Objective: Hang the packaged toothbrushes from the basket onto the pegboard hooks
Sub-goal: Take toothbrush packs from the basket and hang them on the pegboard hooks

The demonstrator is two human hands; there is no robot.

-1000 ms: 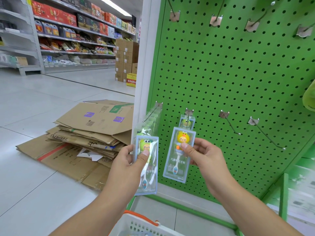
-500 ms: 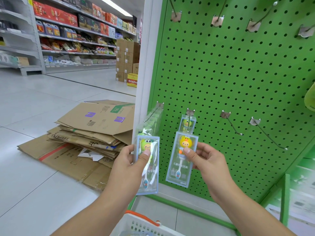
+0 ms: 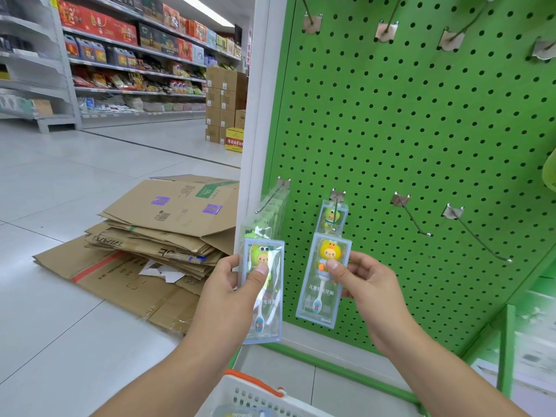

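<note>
Two toothbrush packs are up by the green pegboard (image 3: 421,130). Left hand (image 3: 231,284) fingers wrap the frog pack (image 3: 264,296), thumb on front. Right hand (image 3: 365,284) pinches the duck pack (image 3: 323,281) just below a hook w/ another pack (image 3: 332,216). Basket (image 3: 255,395) sits below.

The left hand (image 3: 231,284) holds a clear plastic box with a green frog toothbrush (image 3: 262,290) inside, thumb on its front. The right hand (image 3: 365,284) pinches another clear box with a yellow duck toothbrush (image 3: 323,278), just under a box already hanging on a metal hook (image 3: 334,212) of the green board full of holes (image 3: 421,130). A white basket with an orange handle (image 3: 255,392) sits below, and flat brown cardboard boxes (image 3: 150,236) lie on the floor to the left.
</note>
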